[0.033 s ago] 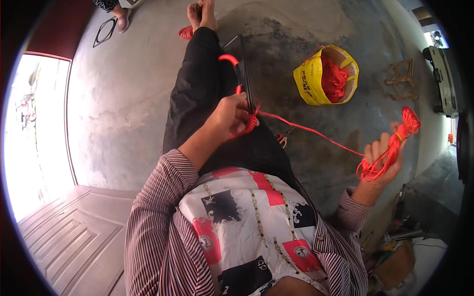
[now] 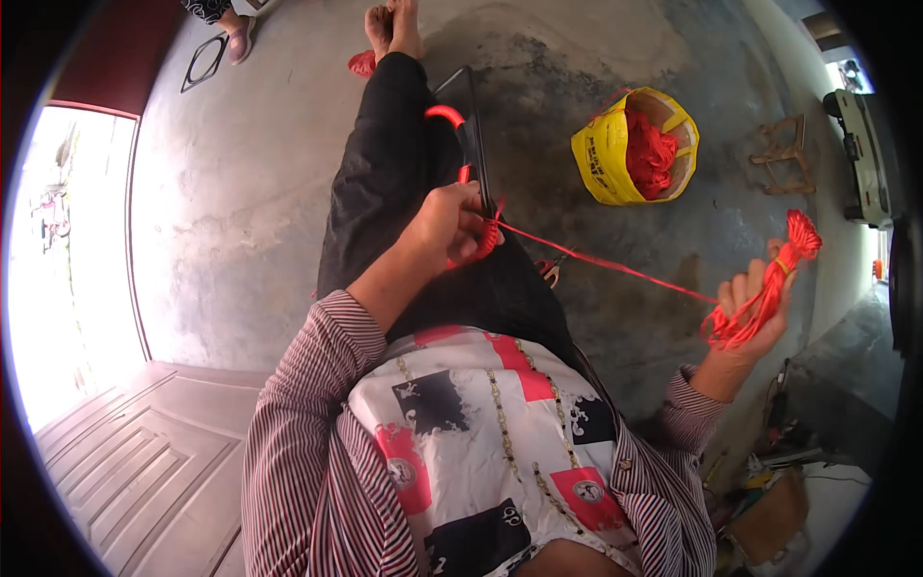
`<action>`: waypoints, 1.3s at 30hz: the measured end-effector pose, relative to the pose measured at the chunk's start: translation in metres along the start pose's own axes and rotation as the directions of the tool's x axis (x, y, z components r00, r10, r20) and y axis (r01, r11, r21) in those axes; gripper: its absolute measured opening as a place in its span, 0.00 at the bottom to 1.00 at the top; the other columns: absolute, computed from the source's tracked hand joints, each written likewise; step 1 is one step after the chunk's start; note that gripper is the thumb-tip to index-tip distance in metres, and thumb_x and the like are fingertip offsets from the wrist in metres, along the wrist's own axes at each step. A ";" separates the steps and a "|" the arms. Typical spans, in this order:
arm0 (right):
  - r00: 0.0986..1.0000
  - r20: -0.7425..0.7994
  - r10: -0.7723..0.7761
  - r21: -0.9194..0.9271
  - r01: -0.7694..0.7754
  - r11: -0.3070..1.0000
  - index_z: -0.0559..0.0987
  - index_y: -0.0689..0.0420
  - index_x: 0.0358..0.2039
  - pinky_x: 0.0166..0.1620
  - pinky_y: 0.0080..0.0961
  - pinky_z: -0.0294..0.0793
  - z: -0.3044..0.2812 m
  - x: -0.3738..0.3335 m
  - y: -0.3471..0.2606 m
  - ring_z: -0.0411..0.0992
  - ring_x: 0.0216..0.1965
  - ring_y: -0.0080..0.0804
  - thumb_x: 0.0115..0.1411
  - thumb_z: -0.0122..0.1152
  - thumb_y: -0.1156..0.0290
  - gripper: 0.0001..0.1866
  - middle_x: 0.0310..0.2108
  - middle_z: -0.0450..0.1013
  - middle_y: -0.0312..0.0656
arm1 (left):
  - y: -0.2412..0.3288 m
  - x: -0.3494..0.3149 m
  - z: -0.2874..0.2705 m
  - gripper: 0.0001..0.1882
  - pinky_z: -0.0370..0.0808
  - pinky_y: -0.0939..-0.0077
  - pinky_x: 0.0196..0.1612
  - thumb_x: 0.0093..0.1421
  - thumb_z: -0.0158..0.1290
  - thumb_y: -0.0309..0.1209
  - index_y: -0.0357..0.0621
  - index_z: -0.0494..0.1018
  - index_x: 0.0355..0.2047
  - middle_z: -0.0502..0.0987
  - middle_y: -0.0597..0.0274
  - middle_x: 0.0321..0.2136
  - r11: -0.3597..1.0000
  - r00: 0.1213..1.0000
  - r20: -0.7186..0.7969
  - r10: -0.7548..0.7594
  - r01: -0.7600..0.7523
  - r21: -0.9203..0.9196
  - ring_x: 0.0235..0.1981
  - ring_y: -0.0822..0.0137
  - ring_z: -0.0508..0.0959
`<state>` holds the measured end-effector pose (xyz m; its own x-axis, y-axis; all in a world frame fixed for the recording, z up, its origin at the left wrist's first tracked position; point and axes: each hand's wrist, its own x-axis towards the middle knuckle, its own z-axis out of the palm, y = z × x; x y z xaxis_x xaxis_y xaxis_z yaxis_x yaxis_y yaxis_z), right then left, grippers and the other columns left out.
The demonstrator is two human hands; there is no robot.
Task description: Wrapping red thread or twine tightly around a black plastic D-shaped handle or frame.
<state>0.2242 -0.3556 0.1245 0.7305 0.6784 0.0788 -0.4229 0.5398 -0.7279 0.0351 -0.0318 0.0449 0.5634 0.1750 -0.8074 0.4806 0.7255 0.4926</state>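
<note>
My left hand (image 2: 447,226) is closed round a thin black frame (image 2: 474,125), held above my black-trousered legs. A curved part of it is wrapped in red (image 2: 445,113), and tight coils of red cord (image 2: 488,240) sit by my fingertips. From there a red cord (image 2: 615,264) runs taut to my right hand (image 2: 750,308), off to the right. That hand is closed on a bundle of red cord (image 2: 790,252), tied round its middle with a yellowish band. The ends under my left fingers are hidden.
Scissors (image 2: 550,271) show beside my right thigh. A yellow bag (image 2: 601,159) with red cord inside stands on the concrete floor. Further right are a small wooden frame (image 2: 784,154) and clutter (image 2: 769,519). Another person's foot (image 2: 240,40) is at the upper left.
My right hand has moved slightly to the right with the bundle, and the cord between my hands is straighter and tighter. My left hand stays in place.
</note>
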 end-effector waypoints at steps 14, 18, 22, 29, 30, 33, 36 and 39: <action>0.795 -0.577 -0.185 -0.472 -0.140 0.871 0.73 0.62 0.48 0.28 0.26 0.73 -0.121 -0.022 0.053 0.73 0.34 0.24 0.67 0.50 0.60 0.19 0.33 0.72 0.38 | -0.018 -0.003 -0.014 0.06 0.64 0.80 0.19 0.60 0.50 0.29 0.41 0.69 0.36 0.76 0.56 0.24 0.964 0.961 -0.070 0.266 -0.264 0.026 0.15 0.75 0.66; 0.902 -0.101 0.420 0.258 -0.384 0.886 0.73 0.64 0.49 0.30 0.25 0.76 -0.053 -0.013 0.134 0.75 0.30 0.27 0.66 0.51 0.61 0.19 0.35 0.75 0.42 | -0.033 -0.019 -0.011 0.07 0.71 0.82 0.34 0.58 0.57 0.27 0.35 0.74 0.32 0.76 0.62 0.31 0.604 0.753 0.151 0.640 -0.615 0.506 0.28 0.76 0.74; 0.800 -0.023 0.600 -0.043 -0.600 0.799 0.74 0.63 0.50 0.35 0.23 0.76 0.054 -0.018 0.187 0.76 0.37 0.26 0.65 0.53 0.56 0.23 0.40 0.77 0.43 | -0.037 -0.043 0.017 0.11 0.74 0.72 0.35 0.55 0.60 0.28 0.37 0.76 0.38 0.78 0.61 0.31 -0.173 0.260 0.556 0.789 -0.775 0.608 0.31 0.70 0.77; 0.789 0.208 0.578 -0.131 -0.563 0.816 0.76 0.57 0.49 0.24 0.13 0.60 0.017 0.050 0.193 0.68 0.28 0.11 0.63 0.57 0.53 0.22 0.32 0.75 0.30 | 0.005 -0.028 -0.026 0.15 0.73 0.74 0.48 0.56 0.49 0.15 0.40 0.76 0.43 0.75 0.62 0.41 0.220 0.265 0.154 0.952 -0.940 0.261 0.44 0.68 0.75; 0.790 0.208 0.576 -0.132 -0.561 0.817 0.76 0.57 0.49 0.24 0.13 0.60 0.017 0.059 0.195 0.68 0.28 0.11 0.63 0.57 0.53 0.22 0.32 0.75 0.30 | 0.019 -0.033 -0.030 0.15 0.74 0.73 0.46 0.51 0.52 0.16 0.41 0.78 0.39 0.74 0.61 0.37 -0.088 0.178 0.313 0.933 -0.731 0.677 0.44 0.64 0.75; 0.845 0.005 0.534 -0.630 -0.412 0.658 0.77 0.59 0.40 0.26 0.14 0.65 0.025 0.076 0.208 0.72 0.28 0.20 0.58 0.62 0.62 0.15 0.27 0.71 0.33 | 0.007 -0.015 -0.040 0.16 0.73 0.71 0.45 0.47 0.52 0.16 0.42 0.79 0.37 0.71 0.59 0.32 -0.347 0.469 0.469 0.749 -0.326 0.879 0.42 0.60 0.75; 0.850 0.308 0.426 -0.901 0.118 0.417 0.78 0.61 0.39 0.51 0.31 0.69 0.041 0.075 0.228 0.71 0.47 0.43 0.49 0.67 0.66 0.18 0.41 0.71 0.46 | -0.016 0.009 -0.029 0.21 0.76 0.66 0.43 0.47 0.56 0.20 0.41 0.75 0.44 0.73 0.56 0.34 -0.118 0.587 0.364 0.723 -0.414 0.902 0.37 0.51 0.77; 0.901 0.223 0.372 -0.914 0.060 0.401 0.77 0.62 0.37 0.53 0.28 0.67 0.030 0.077 0.232 0.70 0.50 0.37 0.49 0.67 0.68 0.16 0.46 0.71 0.46 | -0.019 0.014 -0.026 0.23 0.76 0.67 0.43 0.48 0.57 0.21 0.38 0.72 0.48 0.73 0.53 0.40 0.021 0.578 0.281 0.766 -0.460 0.887 0.40 0.52 0.77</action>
<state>0.1660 -0.1636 -0.0182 0.3817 0.9230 -0.0479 0.3648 -0.1980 -0.9098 0.0168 -0.0260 0.0156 0.8829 0.4695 0.0019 0.3472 -0.6557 0.6705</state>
